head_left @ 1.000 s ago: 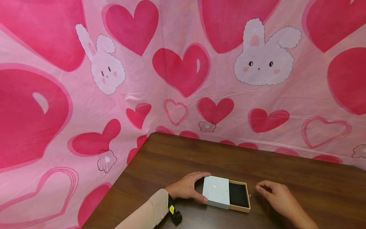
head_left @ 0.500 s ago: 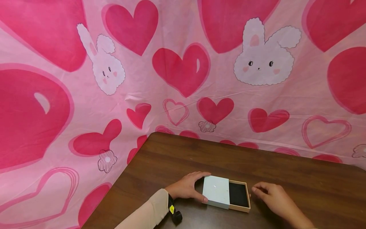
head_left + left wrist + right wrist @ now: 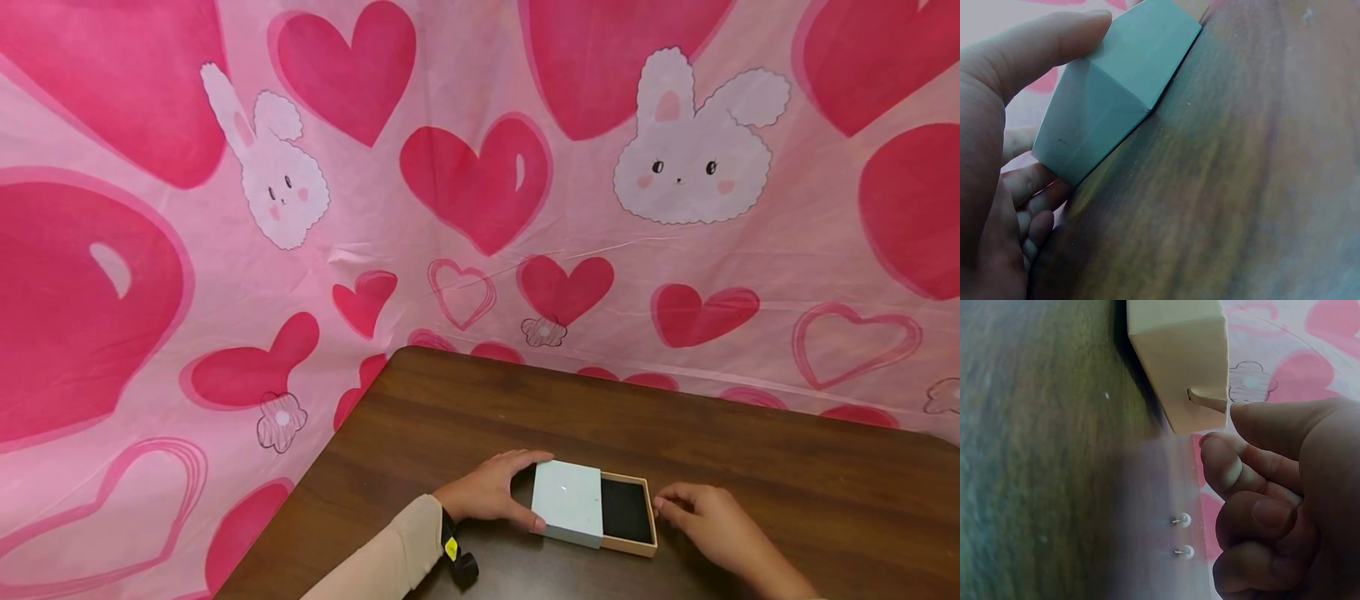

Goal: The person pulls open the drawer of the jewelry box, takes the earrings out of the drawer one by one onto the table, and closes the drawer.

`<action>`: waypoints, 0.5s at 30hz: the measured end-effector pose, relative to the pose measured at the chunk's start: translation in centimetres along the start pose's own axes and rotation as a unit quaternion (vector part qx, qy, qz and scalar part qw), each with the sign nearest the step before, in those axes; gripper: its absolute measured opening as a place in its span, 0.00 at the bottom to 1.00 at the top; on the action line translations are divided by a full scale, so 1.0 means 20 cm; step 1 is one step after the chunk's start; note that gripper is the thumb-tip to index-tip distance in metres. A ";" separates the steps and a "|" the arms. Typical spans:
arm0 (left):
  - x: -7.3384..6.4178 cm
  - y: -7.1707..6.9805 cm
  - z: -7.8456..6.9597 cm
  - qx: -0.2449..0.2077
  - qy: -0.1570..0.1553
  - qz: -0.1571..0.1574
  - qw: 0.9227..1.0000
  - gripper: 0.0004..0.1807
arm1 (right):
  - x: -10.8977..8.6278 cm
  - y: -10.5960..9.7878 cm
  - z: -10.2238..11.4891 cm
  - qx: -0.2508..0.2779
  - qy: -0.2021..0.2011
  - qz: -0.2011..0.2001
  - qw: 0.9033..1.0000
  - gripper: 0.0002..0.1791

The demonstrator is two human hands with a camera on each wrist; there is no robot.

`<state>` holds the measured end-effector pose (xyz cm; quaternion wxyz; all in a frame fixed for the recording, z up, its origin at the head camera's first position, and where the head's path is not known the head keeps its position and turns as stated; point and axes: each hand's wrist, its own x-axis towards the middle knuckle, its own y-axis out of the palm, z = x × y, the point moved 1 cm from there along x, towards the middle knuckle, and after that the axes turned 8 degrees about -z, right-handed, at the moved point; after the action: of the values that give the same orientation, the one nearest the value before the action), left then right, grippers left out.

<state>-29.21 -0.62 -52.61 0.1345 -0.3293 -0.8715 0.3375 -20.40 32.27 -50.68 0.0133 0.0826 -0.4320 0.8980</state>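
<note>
A flat slide-out box [image 3: 567, 503] lies on the table; its pale blue sleeve covers the left part. The tan drawer [image 3: 651, 523] sticks out to the right, showing a black lining [image 3: 626, 510]. My left hand [image 3: 487, 490] grips the sleeve's left end, thumb on the near side and fingers on the far side. Beside the drawer's right end is my right hand [image 3: 701, 517]. In the right wrist view its thumb tip meets a small pull tab [image 3: 1209, 400] on the drawer front. The index finger is apart from the thumb, and the other fingers are loosely curled.
Two small white bead-like things with short pins, one bead [image 3: 1183, 520] above another [image 3: 1186, 552], show against a hazy strip. Pink heart-printed cloth [image 3: 480, 183] hangs behind and left of the brown wooden table [image 3: 465, 408].
My right hand has moved left, from a short distance off the drawer to its pull tab. The left hand and the box have stayed in place.
</note>
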 end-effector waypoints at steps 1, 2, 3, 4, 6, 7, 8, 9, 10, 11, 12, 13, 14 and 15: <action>0.00 0.00 0.00 0.000 0.000 0.000 1.000 0.48 | 0.00 0.00 0.00 0.001 0.001 0.004 1.000 0.03; 0.00 0.00 0.00 0.002 0.001 -0.001 1.000 0.48 | 0.00 0.00 0.00 0.002 0.003 0.008 1.000 0.03; 0.00 0.00 0.00 0.003 0.002 -0.001 1.000 0.48 | 0.00 0.01 0.00 0.002 0.003 0.012 1.000 0.03; 0.00 0.00 0.00 0.004 0.004 -0.001 1.000 0.48 | 0.00 0.01 -0.01 0.003 0.004 0.017 1.000 0.04; 0.00 0.00 0.00 0.005 0.004 -0.002 1.000 0.48 | 0.01 0.01 -0.01 0.003 -0.002 0.025 1.000 0.06; 0.00 0.00 -0.01 0.005 0.003 -0.002 1.000 0.48 | 0.01 0.01 -0.01 0.004 -0.006 0.028 1.000 0.07; 0.00 0.00 -0.01 0.006 0.003 -0.002 1.000 0.48 | 0.01 0.01 -0.02 0.005 -0.011 0.029 1.000 0.08; 0.00 0.00 -0.01 0.006 0.002 -0.002 1.000 0.48 | 0.01 0.01 -0.02 0.007 -0.014 0.031 0.999 0.08; 0.00 0.00 -0.01 0.005 0.001 -0.002 1.000 0.48 | 0.01 0.01 -0.02 0.011 -0.015 0.032 0.999 0.08; 0.00 0.00 -0.01 0.005 0.000 -0.003 1.000 0.48 | 0.00 0.01 -0.02 0.013 -0.019 0.033 0.999 0.08; 0.00 0.00 -0.01 0.006 -0.001 -0.003 1.000 0.48 | 0.00 0.01 -0.02 0.017 -0.018 0.034 0.999 0.07; 0.00 0.00 -0.01 0.007 -0.002 -0.003 1.000 0.48 | 0.00 0.01 -0.02 0.020 -0.019 0.037 0.999 0.07; 0.00 0.00 -0.01 0.007 -0.002 -0.003 1.000 0.48 | 0.00 0.01 -0.02 0.024 -0.020 0.039 0.999 0.07; 0.00 0.00 -0.01 0.008 -0.003 -0.003 1.000 0.48 | 0.00 0.01 -0.01 0.026 -0.022 0.041 0.999 0.06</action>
<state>-29.14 -0.49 -52.50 0.1358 -0.3249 -0.8700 0.3452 -20.40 32.34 -50.99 -0.0353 0.0847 -0.4119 0.9066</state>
